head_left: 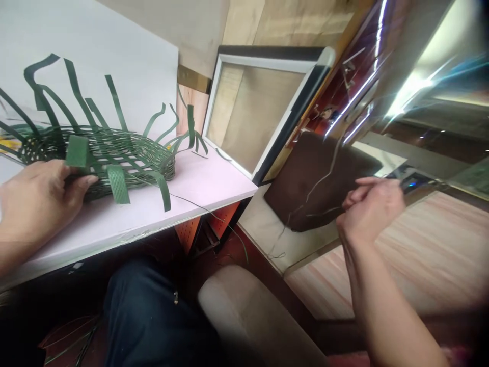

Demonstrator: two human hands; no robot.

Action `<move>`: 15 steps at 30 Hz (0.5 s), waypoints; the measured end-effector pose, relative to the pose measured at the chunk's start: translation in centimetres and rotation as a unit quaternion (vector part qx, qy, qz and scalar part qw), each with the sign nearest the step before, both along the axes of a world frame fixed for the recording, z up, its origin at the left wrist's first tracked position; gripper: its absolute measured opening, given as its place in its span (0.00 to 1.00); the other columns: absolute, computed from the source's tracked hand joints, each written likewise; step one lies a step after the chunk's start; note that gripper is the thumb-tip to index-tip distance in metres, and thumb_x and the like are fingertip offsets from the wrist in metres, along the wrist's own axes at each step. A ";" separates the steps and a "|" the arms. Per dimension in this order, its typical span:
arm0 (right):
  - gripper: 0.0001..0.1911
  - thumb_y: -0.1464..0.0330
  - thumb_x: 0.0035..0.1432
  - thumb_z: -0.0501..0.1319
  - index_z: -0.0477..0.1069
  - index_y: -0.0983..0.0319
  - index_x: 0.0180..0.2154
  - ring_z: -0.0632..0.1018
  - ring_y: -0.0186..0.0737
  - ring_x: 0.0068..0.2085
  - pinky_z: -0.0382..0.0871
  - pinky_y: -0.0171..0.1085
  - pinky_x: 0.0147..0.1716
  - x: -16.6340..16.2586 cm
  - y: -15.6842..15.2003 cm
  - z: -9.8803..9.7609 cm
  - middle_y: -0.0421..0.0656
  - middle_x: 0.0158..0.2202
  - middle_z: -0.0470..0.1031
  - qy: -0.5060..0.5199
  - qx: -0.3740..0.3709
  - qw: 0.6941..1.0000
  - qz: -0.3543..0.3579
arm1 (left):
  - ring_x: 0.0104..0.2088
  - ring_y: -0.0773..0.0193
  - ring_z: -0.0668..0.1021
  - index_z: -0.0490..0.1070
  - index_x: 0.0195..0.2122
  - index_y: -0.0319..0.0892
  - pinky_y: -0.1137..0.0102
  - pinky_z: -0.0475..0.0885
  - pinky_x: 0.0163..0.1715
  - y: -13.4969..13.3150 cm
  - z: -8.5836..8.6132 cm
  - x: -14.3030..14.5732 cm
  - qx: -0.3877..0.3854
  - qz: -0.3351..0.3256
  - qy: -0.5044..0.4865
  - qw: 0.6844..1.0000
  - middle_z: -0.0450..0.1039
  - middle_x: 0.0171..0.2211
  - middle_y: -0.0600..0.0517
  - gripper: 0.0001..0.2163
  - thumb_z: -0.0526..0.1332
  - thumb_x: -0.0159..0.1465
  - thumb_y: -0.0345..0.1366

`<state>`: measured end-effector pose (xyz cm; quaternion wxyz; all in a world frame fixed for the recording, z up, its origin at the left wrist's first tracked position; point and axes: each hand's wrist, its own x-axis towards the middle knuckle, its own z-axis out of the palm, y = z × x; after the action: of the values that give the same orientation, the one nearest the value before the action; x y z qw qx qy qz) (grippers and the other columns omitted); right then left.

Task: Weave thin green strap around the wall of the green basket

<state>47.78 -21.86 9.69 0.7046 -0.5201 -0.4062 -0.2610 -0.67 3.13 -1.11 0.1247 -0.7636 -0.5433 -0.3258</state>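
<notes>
A half-woven green strip basket (114,153) lies on the pale pink table (198,188), with loose strip ends sticking up and curling out. My left hand (38,196) rests against its near side, fingers closed on a green strip end (77,151). Out to the right, away from the table, my right hand (369,204) is pinched on a thin thread (317,188). The thread runs from the basket, over the table edge, and across to that hand.
A white-and-black framed panel (267,117) leans beyond the table's right edge. A dark brown cushion (317,178) lies on the floor. My dark-trousered leg (153,316) and a beige seat (248,321) are below.
</notes>
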 end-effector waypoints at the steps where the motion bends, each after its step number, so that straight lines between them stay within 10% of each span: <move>1: 0.19 0.58 0.68 0.48 0.70 0.59 0.30 0.59 0.30 0.16 0.53 0.32 0.16 -1.3 -0.4 1.6 0.33 0.17 0.58 -0.043 0.030 0.998 -0.019 | 0.41 0.53 0.72 0.68 0.39 0.40 0.67 0.58 0.33 -0.4 0.4 0.3 0.016 0.007 0.003 1.000 0.68 0.34 0.46 0.23 0.41 0.64 0.51; 4: 0.19 0.60 0.69 0.49 0.72 0.60 0.32 0.61 0.30 0.18 0.54 0.32 0.19 -5.9 -1.3 4.2 0.34 0.17 0.60 -0.137 0.023 0.990 -0.020 | 0.37 0.55 0.72 0.67 0.36 0.42 0.68 0.55 0.28 -1.3 1.2 0.8 0.041 0.015 0.011 0.999 0.67 0.31 0.47 0.20 0.42 0.64 0.49; 8: 0.18 0.60 0.70 0.50 0.73 0.61 0.35 0.67 0.30 0.21 0.58 0.31 0.22 -14.2 -2.5 2.6 0.34 0.21 0.66 -0.172 -0.252 0.942 0.142 | 0.36 0.55 0.72 0.64 0.33 0.43 0.68 0.57 0.27 -1.6 1.6 0.7 0.043 -0.004 0.015 0.999 0.67 0.30 0.48 0.17 0.44 0.66 0.49; 10: 0.16 0.63 0.71 0.48 0.72 0.60 0.39 0.75 0.30 0.29 0.64 0.30 0.27 -18.5 -3.4 -0.1 0.37 0.30 0.75 -0.259 -0.410 0.834 0.262 | 0.36 0.55 0.72 0.63 0.31 0.44 0.68 0.57 0.27 -1.5 1.5 0.6 0.050 -0.014 0.020 0.998 0.67 0.29 0.49 0.17 0.44 0.67 0.49; 12: 0.10 0.65 0.69 0.52 0.71 0.58 0.44 0.78 0.31 0.35 0.65 0.29 0.30 -22.5 -4.2 -3.9 0.36 0.38 0.79 -0.342 -0.552 0.665 0.368 | 0.36 0.55 0.72 0.62 0.31 0.44 0.68 0.58 0.27 -1.3 1.4 0.5 0.058 -0.022 0.023 0.998 0.67 0.29 0.49 0.17 0.44 0.68 0.49; 15: 0.07 0.71 0.63 0.59 0.71 0.56 0.43 0.79 0.28 0.40 0.61 0.27 0.22 -27.6 -4.4 -10.2 0.33 0.53 0.76 -0.421 -0.594 0.440 0.525 | 0.37 0.55 0.72 0.63 0.33 0.44 0.68 0.58 0.27 -1.3 1.3 0.4 0.063 -0.024 0.025 0.997 0.68 0.30 0.48 0.17 0.43 0.69 0.48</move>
<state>20.15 -26.29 -0.51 -0.0328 -0.3244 -0.9038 0.2772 -0.24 1.78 0.22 0.1783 -0.7750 -0.4997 -0.3433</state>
